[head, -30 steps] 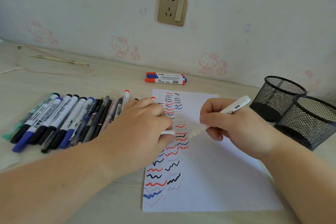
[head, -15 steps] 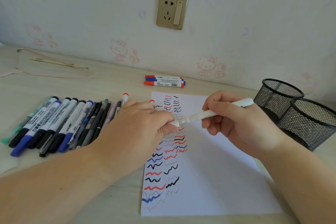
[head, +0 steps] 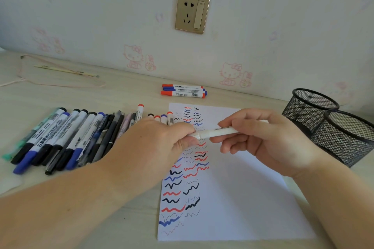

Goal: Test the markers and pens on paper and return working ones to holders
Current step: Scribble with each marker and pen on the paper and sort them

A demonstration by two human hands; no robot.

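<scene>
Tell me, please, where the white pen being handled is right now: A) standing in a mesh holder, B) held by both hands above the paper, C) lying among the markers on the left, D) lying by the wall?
B: the right hand grips the white pen while the left hand pinches its end, above the paper.

Holders (head: 332, 127): black wire mesh, matt.
Paper (head: 242, 198): smooth white sheet, matt.
Pen (head: 216, 132): white plastic barrel, slight sheen.
Desk (head: 125, 95): pale wood-grain surface, smooth.
Socket plate (head: 192, 12): gold-toned, glossy.
Wall (head: 101, 16): matt printed wallpaper.
</scene>
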